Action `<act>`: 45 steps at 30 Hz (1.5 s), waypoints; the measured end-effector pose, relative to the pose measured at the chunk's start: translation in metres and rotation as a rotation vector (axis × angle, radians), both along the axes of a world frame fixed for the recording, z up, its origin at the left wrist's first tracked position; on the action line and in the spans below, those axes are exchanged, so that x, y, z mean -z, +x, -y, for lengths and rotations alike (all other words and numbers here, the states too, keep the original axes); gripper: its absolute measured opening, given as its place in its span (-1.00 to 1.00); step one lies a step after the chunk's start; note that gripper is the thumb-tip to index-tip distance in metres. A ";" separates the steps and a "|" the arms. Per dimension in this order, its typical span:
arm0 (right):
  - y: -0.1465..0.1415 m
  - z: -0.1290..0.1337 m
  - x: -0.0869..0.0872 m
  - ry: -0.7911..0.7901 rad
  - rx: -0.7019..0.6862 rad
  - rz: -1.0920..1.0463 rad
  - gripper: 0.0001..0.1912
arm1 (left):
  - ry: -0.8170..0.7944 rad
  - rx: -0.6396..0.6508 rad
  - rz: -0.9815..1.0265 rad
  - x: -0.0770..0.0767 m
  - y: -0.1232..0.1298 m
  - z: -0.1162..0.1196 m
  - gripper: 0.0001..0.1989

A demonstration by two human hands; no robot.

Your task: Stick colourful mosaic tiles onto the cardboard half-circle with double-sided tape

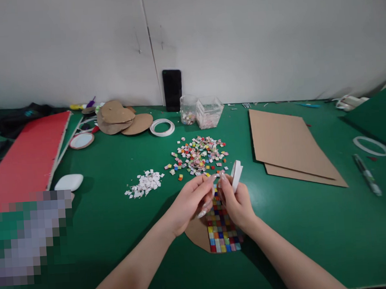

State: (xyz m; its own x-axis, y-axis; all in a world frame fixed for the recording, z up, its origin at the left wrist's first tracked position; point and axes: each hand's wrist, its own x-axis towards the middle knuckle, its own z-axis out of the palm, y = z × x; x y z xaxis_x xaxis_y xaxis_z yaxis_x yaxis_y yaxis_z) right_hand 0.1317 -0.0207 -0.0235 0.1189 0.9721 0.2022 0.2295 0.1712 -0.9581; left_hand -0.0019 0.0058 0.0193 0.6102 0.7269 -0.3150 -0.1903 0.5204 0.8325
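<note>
Both my hands meet above a cardboard piece (pixel 197 236) partly covered with rows of coloured mosaic tiles (pixel 223 236). My left hand (pixel 194 201) is closed in a pinch, its fingertips close to those of the other hand; what it pinches is too small to name. My right hand (pixel 237 200) is closed around a white tape roll (pixel 236 174), with thumb and finger pinched at its tip. Just beyond the hands lies a scattered pile of coloured tiles (pixel 198 155). White paper bits (pixel 145 183) are heaped to the left.
Behind the tiles stand clear containers (pixel 210 113) and a phone (pixel 172 90) against the wall. Cardboard sheets (pixel 287 143) lie right, beside a marker (pixel 367 175). At left are cardboard discs (pixel 137 124), a red board (pixel 27 159) and a white case (pixel 69 182).
</note>
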 end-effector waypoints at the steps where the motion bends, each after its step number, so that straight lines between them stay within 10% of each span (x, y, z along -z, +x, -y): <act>1: 0.000 0.000 0.000 -0.001 0.000 -0.004 -0.66 | 0.009 0.002 -0.017 0.000 0.000 0.000 -0.71; 45: 0.001 -0.001 0.003 -0.036 -0.001 -0.030 -0.63 | -0.032 -0.022 -0.090 0.004 0.000 0.000 -0.69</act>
